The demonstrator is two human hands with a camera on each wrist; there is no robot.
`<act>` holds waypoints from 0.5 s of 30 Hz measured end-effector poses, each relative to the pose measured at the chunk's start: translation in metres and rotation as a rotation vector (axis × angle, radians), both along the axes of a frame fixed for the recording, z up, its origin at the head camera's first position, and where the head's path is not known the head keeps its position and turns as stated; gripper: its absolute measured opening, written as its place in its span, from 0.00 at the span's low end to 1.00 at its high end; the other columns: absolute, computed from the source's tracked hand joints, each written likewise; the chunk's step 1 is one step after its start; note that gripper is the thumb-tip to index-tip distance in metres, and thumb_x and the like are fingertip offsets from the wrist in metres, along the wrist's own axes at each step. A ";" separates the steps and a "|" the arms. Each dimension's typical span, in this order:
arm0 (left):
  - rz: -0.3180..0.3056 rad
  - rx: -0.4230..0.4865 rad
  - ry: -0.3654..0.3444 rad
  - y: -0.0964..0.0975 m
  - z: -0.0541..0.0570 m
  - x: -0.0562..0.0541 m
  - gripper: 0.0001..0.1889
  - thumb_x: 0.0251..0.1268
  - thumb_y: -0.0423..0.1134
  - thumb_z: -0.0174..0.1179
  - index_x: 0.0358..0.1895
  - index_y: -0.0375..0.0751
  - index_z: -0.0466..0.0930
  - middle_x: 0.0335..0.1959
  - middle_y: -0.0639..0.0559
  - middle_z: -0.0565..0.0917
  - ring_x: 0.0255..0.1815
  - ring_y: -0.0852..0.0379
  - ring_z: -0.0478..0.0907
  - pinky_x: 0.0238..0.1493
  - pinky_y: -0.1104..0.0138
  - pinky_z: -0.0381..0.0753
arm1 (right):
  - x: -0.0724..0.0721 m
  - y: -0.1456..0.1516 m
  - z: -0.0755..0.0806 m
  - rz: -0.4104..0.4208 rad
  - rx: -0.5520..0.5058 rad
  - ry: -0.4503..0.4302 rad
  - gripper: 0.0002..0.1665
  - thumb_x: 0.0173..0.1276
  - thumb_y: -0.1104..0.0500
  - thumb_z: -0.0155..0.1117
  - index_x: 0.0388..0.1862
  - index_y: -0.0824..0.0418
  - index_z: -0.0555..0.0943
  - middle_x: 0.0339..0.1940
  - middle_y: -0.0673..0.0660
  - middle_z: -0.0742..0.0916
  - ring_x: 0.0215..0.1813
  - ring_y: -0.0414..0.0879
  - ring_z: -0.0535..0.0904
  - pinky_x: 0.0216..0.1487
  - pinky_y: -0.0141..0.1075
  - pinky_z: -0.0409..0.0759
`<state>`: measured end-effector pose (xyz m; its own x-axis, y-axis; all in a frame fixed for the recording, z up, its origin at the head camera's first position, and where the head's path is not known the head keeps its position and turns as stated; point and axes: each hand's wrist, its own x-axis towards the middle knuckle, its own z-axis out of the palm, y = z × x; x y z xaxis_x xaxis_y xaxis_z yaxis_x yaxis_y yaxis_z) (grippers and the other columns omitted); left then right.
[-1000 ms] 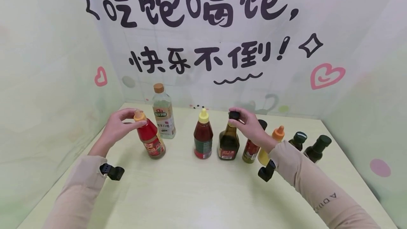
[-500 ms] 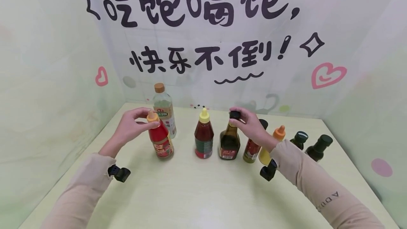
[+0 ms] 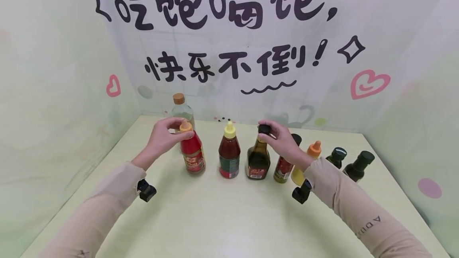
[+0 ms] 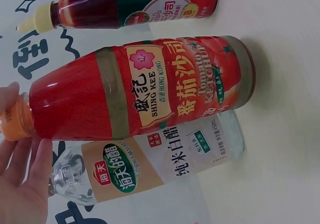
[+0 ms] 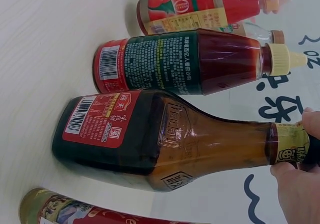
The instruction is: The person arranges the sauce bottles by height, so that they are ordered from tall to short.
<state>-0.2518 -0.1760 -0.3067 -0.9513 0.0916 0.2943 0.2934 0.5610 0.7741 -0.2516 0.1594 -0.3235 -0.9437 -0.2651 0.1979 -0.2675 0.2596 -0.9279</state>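
Observation:
My left hand [image 3: 163,136] grips the orange cap of a red ketchup bottle [image 3: 193,152], which stands upright, close over the table. In the left wrist view its label [image 4: 150,86] reads Tomato Ketchup. Just right of it is a ketchup bottle with a yellow nozzle cap [image 3: 229,152], touched by neither hand. My right hand [image 3: 283,142] pinches the black cap of a brown soy sauce bottle [image 3: 258,160], upright beside the yellow-capped one. The right wrist view shows this glass bottle [image 5: 175,139] with dark liquid in its lower part.
A clear white vinegar bottle [image 3: 183,110] stands behind my left hand, partly hidden. To the right are a red-labelled bottle [image 3: 283,168], an orange-capped yellow bottle [image 3: 313,150] and two dark green-capped bottles [image 3: 358,166], partly behind my right arm. A printed curtain [image 3: 229,102] backs the table [image 3: 222,218].
My left hand has moved right with the red ketchup bottle, from left of the vinegar bottle to in front of it, near the yellow-capped bottle. My right hand stays on the soy sauce cap.

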 end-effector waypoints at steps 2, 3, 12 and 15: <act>0.002 0.006 -0.001 0.005 0.000 -0.003 0.26 0.45 0.48 0.67 0.48 0.38 0.76 0.41 0.45 0.80 0.41 0.51 0.74 0.37 0.63 0.75 | 0.000 0.000 0.000 0.000 -0.001 0.003 0.23 0.62 0.62 0.58 0.57 0.62 0.69 0.56 0.63 0.74 0.59 0.51 0.68 0.51 0.45 0.71; 0.004 0.013 -0.003 0.007 0.001 -0.005 0.26 0.45 0.47 0.67 0.48 0.38 0.76 0.41 0.45 0.80 0.41 0.51 0.74 0.38 0.62 0.75 | 0.000 0.000 0.000 -0.001 -0.002 0.003 0.23 0.62 0.62 0.58 0.57 0.62 0.69 0.56 0.63 0.74 0.59 0.51 0.68 0.51 0.45 0.71; -0.002 0.011 -0.033 0.024 -0.002 -0.024 0.27 0.47 0.45 0.66 0.51 0.37 0.74 0.44 0.45 0.79 0.42 0.51 0.76 0.40 0.62 0.77 | 0.001 -0.001 0.001 -0.008 -0.001 0.009 0.23 0.62 0.64 0.57 0.57 0.62 0.69 0.56 0.63 0.74 0.59 0.51 0.68 0.50 0.43 0.72; -0.007 0.009 -0.033 0.030 -0.003 -0.030 0.26 0.47 0.44 0.66 0.52 0.38 0.74 0.45 0.45 0.78 0.40 0.51 0.77 0.38 0.64 0.78 | 0.001 -0.001 0.002 -0.009 -0.002 0.011 0.23 0.62 0.64 0.57 0.57 0.62 0.69 0.56 0.63 0.74 0.59 0.51 0.68 0.50 0.44 0.72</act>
<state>-0.2818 -0.1460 -0.3099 -0.9598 0.0960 0.2638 0.2719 0.5518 0.7884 -0.2503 0.1583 -0.3220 -0.9438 -0.2565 0.2086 -0.2752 0.2599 -0.9256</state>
